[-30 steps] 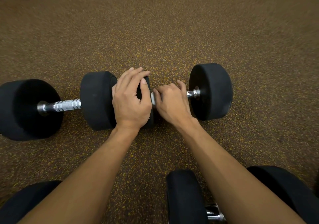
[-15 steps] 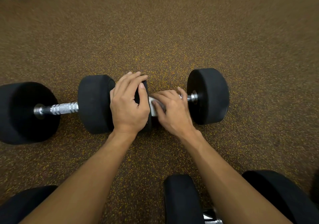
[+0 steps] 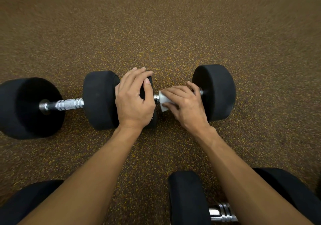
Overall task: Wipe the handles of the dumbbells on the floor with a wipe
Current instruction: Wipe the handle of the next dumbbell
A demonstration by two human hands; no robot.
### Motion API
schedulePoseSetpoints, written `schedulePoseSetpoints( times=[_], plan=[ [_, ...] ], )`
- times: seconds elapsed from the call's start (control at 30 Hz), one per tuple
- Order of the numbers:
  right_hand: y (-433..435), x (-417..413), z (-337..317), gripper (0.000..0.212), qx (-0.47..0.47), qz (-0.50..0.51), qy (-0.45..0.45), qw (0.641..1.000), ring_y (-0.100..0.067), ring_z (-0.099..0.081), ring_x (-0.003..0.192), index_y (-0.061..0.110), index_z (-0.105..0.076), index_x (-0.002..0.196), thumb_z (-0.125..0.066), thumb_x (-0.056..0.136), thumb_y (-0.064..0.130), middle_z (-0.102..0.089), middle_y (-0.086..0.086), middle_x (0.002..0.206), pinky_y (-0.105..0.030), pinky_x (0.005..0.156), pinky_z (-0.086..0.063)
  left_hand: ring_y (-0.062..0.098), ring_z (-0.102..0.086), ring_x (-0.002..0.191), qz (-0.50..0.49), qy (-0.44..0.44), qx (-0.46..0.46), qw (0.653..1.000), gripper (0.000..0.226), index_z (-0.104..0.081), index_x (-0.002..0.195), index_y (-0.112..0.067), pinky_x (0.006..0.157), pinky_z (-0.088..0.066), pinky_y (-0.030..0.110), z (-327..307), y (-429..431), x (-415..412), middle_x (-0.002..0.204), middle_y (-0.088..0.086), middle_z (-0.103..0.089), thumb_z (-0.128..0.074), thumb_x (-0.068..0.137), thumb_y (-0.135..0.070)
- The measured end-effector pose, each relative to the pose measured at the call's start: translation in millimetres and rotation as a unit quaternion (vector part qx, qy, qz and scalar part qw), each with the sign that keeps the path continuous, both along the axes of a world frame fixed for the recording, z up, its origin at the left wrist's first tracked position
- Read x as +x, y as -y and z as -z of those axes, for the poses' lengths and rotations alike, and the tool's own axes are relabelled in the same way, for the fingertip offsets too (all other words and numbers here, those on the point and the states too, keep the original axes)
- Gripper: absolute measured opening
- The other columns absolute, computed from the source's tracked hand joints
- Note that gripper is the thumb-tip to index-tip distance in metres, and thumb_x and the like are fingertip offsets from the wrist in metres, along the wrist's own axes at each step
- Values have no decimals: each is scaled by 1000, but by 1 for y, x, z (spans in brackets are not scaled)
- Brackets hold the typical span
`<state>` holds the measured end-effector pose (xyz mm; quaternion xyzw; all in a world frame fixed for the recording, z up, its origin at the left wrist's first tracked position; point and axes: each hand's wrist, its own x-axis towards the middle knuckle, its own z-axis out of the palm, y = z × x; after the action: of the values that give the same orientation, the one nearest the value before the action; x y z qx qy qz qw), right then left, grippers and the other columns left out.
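Note:
Two black dumbbells lie end to end on the speckled floor. On the right dumbbell (image 3: pixel 214 92), my left hand (image 3: pixel 134 101) grips the top of the left weight head, which it mostly hides. My right hand (image 3: pixel 186 105) is wrapped over this dumbbell's chrome handle, pressing a white wipe (image 3: pixel 164 101) around the bar; a corner of the wipe shows at its left end. The left dumbbell (image 3: pixel 100 99) lies untouched, with its knurled handle (image 3: pixel 67 104) bare.
A third dumbbell (image 3: pixel 188 197) lies close to me at the bottom right, its chrome handle partly under my right forearm. Another black weight head (image 3: pixel 26 200) shows at the bottom left. Brown, yellow-flecked rubber flooring (image 3: pixel 159 33) stretches beyond.
My right hand has slid to the right along the handle with the wipe, uncovering the wipe's left corner. My left hand keeps its grip on the weight head.

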<state>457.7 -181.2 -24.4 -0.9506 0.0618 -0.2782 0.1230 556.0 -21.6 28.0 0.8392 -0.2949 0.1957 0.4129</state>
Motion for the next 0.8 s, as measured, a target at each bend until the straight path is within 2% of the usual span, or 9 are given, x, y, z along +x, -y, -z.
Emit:
schedulePoseSetpoints(
  times=[0.17, 0.33, 0.53, 0.67, 0.8],
  plan=[
    [-13, 10, -4, 40, -22, -25, -1, 999, -19, -64, 126, 20, -74, 132, -56, 102, 38, -74, 6, 130, -50, 123, -25, 13, -56, 141, 4, 4, 1, 1000, 30, -76, 125, -23, 116, -42, 37, 1, -1, 0, 136, -8, -71, -52, 108, -22],
    [1, -1, -2, 38, -9, -15, 4, 1000, -19, -63, 128, 22, -73, 135, -60, 102, 35, -73, 8, 135, -52, 124, -26, 13, -56, 141, 2, 2, -1, 1000, 30, -76, 125, -23, 116, -40, 35, 0, -1, -1, 136, -8, -71, -52, 108, -23],
    [-8, 13, -2, 34, -43, -32, 6, 999, -21, -65, 125, 19, -73, 133, -65, 102, 32, -74, 6, 129, -52, 122, -28, 13, -56, 141, 4, 0, 1, 1000, 31, -76, 125, -23, 115, -42, 40, 2, -1, 1, 137, -8, -71, -51, 108, -24],
    [4, 0, 0, 35, -18, -27, 8, 999, -17, -63, 128, 23, -72, 136, -65, 103, 31, -72, 10, 136, -49, 123, -25, 12, -56, 141, 4, -2, -1, 1000, 31, -76, 126, -23, 116, -42, 38, 1, -1, 0, 137, -8, -71, -51, 108, -25],
    [1, 2, 0, 35, 4, -13, 7, 1000, -19, -63, 128, 22, -74, 135, -65, 102, 32, -73, 9, 134, -48, 122, -28, 13, -56, 141, 4, -2, -3, 1000, 31, -76, 125, -23, 116, -41, 37, 1, -1, 1, 137, -8, -71, -51, 108, -25]
  ],
)
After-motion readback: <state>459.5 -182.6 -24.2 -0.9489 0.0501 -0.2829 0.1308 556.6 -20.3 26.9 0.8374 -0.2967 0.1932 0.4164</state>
